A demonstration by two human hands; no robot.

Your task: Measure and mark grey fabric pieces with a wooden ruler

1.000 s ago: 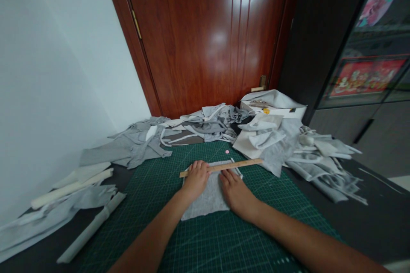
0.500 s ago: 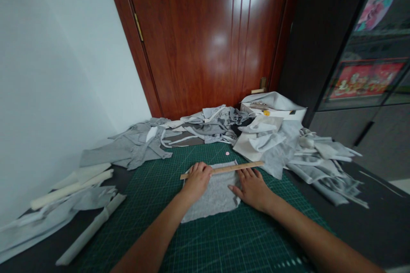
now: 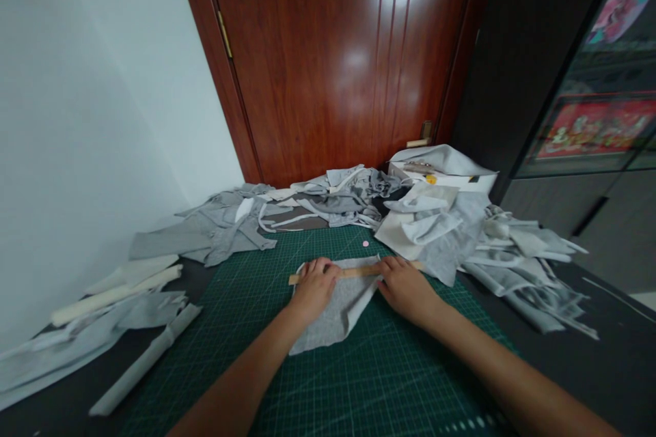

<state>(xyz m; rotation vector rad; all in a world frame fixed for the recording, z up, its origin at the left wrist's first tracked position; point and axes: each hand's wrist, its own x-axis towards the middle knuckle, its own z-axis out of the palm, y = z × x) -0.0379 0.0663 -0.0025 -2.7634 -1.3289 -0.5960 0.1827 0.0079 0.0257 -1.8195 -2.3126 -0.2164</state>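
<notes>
A piece of grey fabric (image 3: 331, 317) lies on the green cutting mat (image 3: 359, 389), with a wooden ruler (image 3: 359, 272) across its far part. My left hand (image 3: 313, 289) grips the ruler near its left end, fingers curled over it and the cloth beneath. Closed at the fabric's right edge, my right hand (image 3: 404, 287) lifts and folds that side inward. Its fingers rest over the right part of the ruler, partly hiding it. A small pink disc (image 3: 365, 244) sits on the mat beyond the ruler.
Grey garments and scraps (image 3: 220, 229) are heaped at the back left. More cloth pieces (image 3: 445, 225) and a white box (image 3: 469, 182) stand back right. A fabric roll (image 3: 146, 362) lies at the left. Behind the table is a wooden door (image 3: 307, 68).
My right hand has gone from lying flat on the cloth to closed at its edge by the ruler. The fabric's right side is now raised and folded inward. My left hand stays in place.
</notes>
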